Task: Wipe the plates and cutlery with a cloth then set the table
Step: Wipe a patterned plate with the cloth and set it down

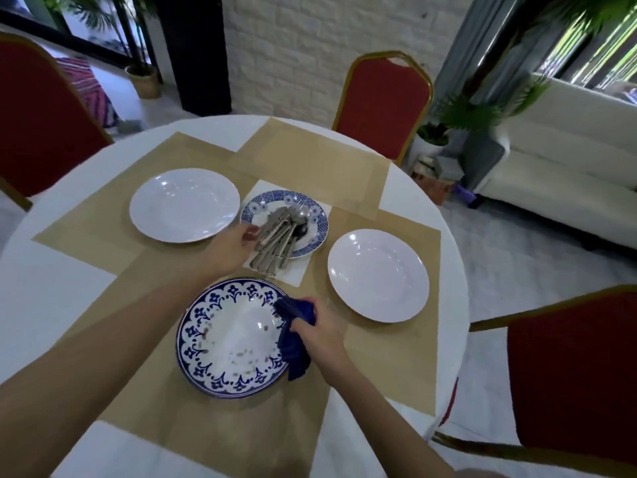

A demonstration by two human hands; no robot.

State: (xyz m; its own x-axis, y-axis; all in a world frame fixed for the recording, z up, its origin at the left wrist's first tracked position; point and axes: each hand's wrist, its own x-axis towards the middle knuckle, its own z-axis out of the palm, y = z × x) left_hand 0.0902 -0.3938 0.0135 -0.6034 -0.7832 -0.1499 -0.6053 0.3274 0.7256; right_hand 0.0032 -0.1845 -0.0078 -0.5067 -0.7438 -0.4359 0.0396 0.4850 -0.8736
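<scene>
Right hand (320, 334) clenches cloth (295, 351) on plate (203, 313) rim; left hand (230, 246) at cutlery (277, 241), grasp unclear.

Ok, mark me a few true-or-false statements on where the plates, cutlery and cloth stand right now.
1. The right hand grips a dark blue cloth at the big blue-rimmed plate's edge. True.
2. The cutlery lies on a plain white plate. False: it lies on the small blue-patterned plate.
3. The big blue-rimmed plate is spotless. False: brownish specks show on it.
4. The left hand is at the cutlery handles. True.
5. Two plain white plates sit on the placemats. True.
</scene>
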